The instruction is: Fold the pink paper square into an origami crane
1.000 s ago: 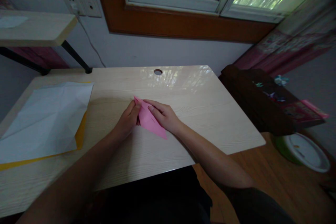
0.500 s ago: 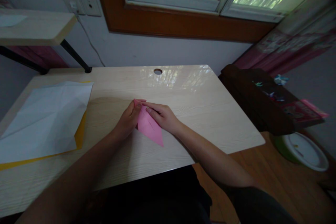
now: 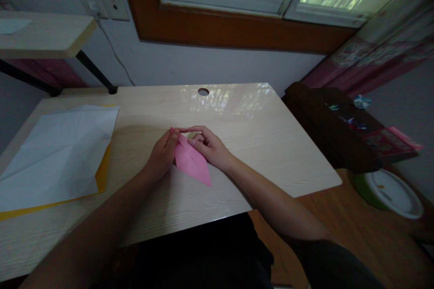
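A folded piece of pink paper [image 3: 192,162], roughly kite-shaped, is between my hands just above or on the pale wooden desk [image 3: 257,144]. Its long point is toward me and to the right; slit-like fold lines run down its middle. My left hand [image 3: 165,149] pinches the upper left edge near the far tip. My right hand [image 3: 208,144] has its thumb on the paper's upper right side, with the index finger stretched across to the far tip by the left fingers. The paper's underside and some fingertips are hidden.
A large creased white sheet [image 3: 64,144] lies over a yellow sheet [image 3: 103,171] on the desk's left. A raised shelf [image 3: 44,36] stands behind it. A round cable hole [image 3: 203,92] is at the far edge. Right of the desk are a dark cabinet [image 3: 318,122] and a white-lidded bin [image 3: 393,192].
My right index finger has arched up and away from the paper, opening a gap above the thumb. My left hand has shifted slightly left along with the paper's far tip.
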